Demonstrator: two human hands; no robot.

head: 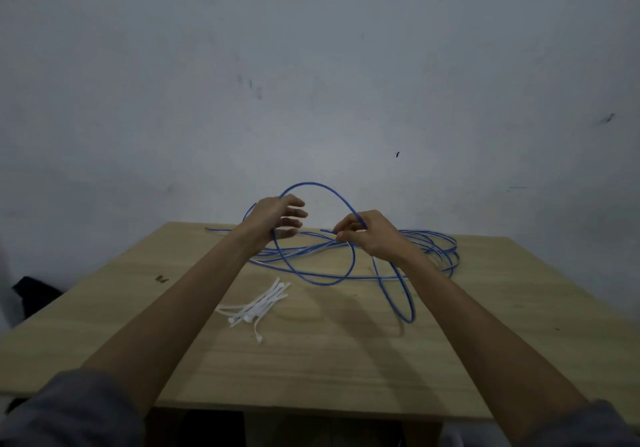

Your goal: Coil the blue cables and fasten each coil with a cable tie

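Note:
A long blue cable (313, 186) arcs in a raised loop between my two hands above the far part of the wooden table (311, 360). My left hand (277, 219) is inside the loop with fingers spread and nearly straight, the cable running across its palm side. My right hand (363, 235) pinches the cable where the loop crosses a free end. More blue cable (436, 245) lies in loose tangled loops on the table behind and to the right. A bunch of white cable ties (258, 308) lies on the table nearer to me.
A pale wall (311, 82) stands right behind the table's far edge. A dark object (33, 294) sits low at the left beyond the table. One cable loop (408, 311) reaches toward the table's middle right.

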